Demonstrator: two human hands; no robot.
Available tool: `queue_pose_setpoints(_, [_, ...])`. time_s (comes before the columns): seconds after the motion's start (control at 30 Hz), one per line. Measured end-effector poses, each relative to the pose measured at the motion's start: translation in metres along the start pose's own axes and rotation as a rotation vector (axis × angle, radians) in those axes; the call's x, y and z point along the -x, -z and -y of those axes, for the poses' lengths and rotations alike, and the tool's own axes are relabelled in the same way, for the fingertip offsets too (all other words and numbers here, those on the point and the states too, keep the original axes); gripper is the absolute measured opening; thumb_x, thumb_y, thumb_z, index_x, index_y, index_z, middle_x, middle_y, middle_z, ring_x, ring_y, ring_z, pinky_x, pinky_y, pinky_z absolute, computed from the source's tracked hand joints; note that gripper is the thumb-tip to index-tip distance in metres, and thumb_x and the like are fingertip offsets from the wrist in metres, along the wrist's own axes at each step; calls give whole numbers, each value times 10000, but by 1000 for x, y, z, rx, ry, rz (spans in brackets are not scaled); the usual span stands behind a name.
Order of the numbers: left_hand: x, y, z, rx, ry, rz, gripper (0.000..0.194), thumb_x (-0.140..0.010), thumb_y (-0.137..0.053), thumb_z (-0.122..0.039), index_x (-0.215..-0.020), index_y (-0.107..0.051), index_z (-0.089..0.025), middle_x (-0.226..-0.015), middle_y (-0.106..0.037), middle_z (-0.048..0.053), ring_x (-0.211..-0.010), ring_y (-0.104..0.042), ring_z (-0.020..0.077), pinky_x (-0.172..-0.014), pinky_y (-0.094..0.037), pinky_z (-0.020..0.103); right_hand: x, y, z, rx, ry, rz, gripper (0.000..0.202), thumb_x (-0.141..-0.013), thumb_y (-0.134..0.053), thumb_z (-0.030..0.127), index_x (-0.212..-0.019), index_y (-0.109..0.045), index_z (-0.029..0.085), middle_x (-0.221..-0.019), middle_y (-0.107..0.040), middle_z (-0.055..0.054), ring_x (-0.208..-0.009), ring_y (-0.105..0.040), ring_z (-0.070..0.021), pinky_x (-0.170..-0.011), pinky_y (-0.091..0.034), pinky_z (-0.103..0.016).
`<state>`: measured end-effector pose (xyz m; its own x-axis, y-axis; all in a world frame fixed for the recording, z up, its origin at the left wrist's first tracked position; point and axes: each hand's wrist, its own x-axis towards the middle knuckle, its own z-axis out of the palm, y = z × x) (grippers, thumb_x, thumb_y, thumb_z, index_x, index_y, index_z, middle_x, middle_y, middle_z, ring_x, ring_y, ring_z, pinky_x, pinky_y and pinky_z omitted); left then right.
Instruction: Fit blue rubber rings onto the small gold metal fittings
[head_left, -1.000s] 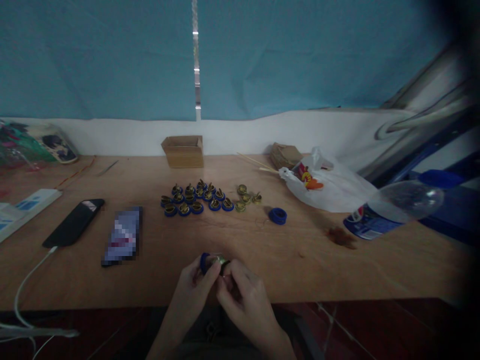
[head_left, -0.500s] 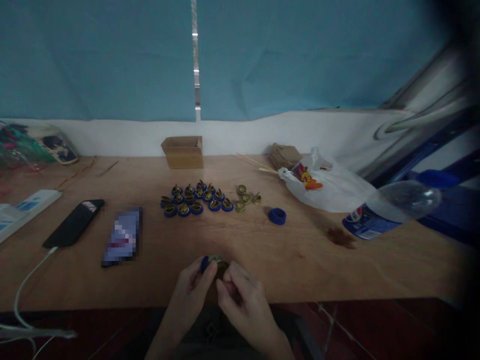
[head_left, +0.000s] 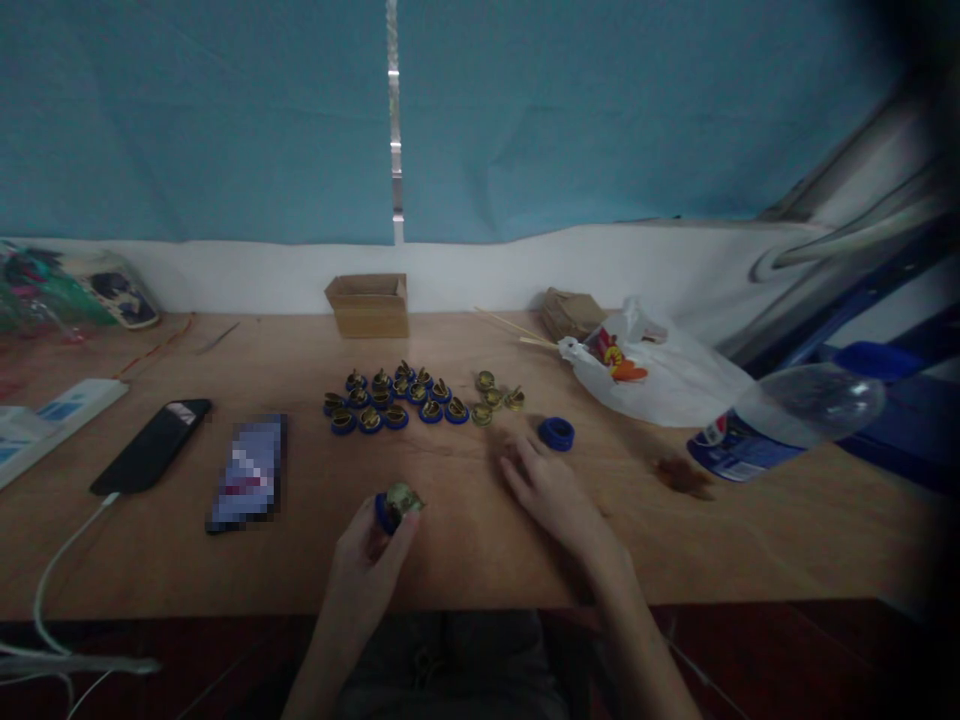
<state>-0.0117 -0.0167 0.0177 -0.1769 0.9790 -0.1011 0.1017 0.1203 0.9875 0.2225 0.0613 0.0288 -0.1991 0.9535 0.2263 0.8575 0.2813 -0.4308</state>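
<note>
Between the thumb and fingers of my left hand [head_left: 367, 555] is a round brass-coloured piece [head_left: 403, 498] with a blue rim, tilted above the table near its front edge. My right hand [head_left: 551, 490] is stretched out over the table with its fingers apart and nothing visible in them. Its fingertips are just left of a stack of blue rings [head_left: 556, 433], and I cannot tell whether they touch. Several loose brass-coloured pieces [head_left: 481, 414] lie beyond my right hand. To their left sits a cluster of brass-coloured pieces in blue rings [head_left: 395, 416], with raised flaps or tabs.
An open cardboard box [head_left: 371, 308] stands at the wall. On the right are a white plastic bag [head_left: 667, 375], a plastic bottle [head_left: 780, 420] and a brown stain [head_left: 682, 476]. On the left lie a black phone [head_left: 150, 447], a blurred-out device [head_left: 249, 472] and a power strip [head_left: 64, 420].
My right hand has let go of the brass-coloured piece and moved right and forward, close to the blue rings. My left hand has shifted slightly left, still holding the piece.
</note>
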Motion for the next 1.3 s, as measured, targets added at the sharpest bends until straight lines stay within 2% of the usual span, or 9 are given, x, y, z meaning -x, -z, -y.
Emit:
queue_pose_setpoints(0.1, [4,-5,-3,-166,-161,-49,233,-800,-641,-356,-928,-653,-161,-967,-679,85,-943,-648,232,-854,-512,343,5,3,16,-14,-39,-18,191,-935,-424,257,-1029,-562,165,-1014,-633,-123,-835,-641,-235,-703,-454,-348])
queue_pose_setpoints(0.23, [5,-6,-1,-366,-405,-78,279,-777,-675,-297,-1031,-613,-197,-1056,-638,72,-981,-636,226,-870,-521,346,23,4,55,-303,-23,90,214,-957,-432,337,-1058,-551,189,-841,-642,-44,-738,-625,-184,-678,-457,-308])
queue_pose_setpoints(0.33, [4,-5,4,-465,-526,13,318,-802,-646,-238,-1111,-572,-213,-1140,-603,75,-1049,-622,215,-919,-520,346,34,-1,78,-470,42,151,225,-917,-535,351,-1096,-535,215,-878,-633,-20,-778,-612,-163,-698,-464,-280])
queue_pose_setpoints(0.43, [5,-5,8,-538,-563,89,319,-831,-608,-198,-1141,-536,-211,-1187,-580,86,-1096,-606,212,-950,-515,354,39,-7,86,-482,78,168,192,-866,-625,320,-1015,-560,219,-930,-618,-19,-802,-594,-158,-717,-463,-279])
queue_pose_setpoints(0.57, [7,-5,9,-581,-551,121,243,-856,-594,-235,-1090,-533,-208,-1173,-583,88,-1081,-616,212,-953,-519,375,40,-10,79,-457,94,211,82,-901,-580,284,-946,-576,216,-938,-616,-16,-826,-596,-158,-735,-466,-291])
queue_pose_setpoints(0.83, [6,-8,17,-570,-499,228,304,-875,-580,-249,-1172,-518,-230,-1198,-599,68,-1104,-609,199,-982,-507,368,42,-8,64,-455,172,271,337,-862,-634,219,-1185,-546,252,-1135,-621,-28,-1047,-587,-184,-908,-471,-328])
queue_pose_setpoints(1.07, [3,-18,22,-549,-493,152,325,-882,-567,-246,-1206,-536,-248,-1275,-595,60,-1154,-596,207,-992,-503,365,39,-5,51,-384,177,179,250,-890,-570,183,-1135,-568,231,-1060,-677,-41,-964,-645,-185,-826,-510,-316])
queue_pose_setpoints(1.17, [2,-16,19,-548,-467,85,250,-880,-561,-277,-1124,-590,-228,-1232,-623,77,-1096,-630,224,-950,-529,377,18,12,35,-256,187,96,219,-909,-535,232,-1123,-579,220,-1034,-694,-58,-926,-661,-202,-792,-514,-328])
queue_pose_setpoints(1.3, [2,-12,13,-545,-416,71,223,-879,-546,-297,-1072,-608,-204,-1171,-647,98,-1058,-644,235,-922,-537,395,-38,40,-3,-7,114,-3,259,-907,-539,305,-1129,-592,181,-933,-714,-78,-810,-670,-211,-701,-498,-306])
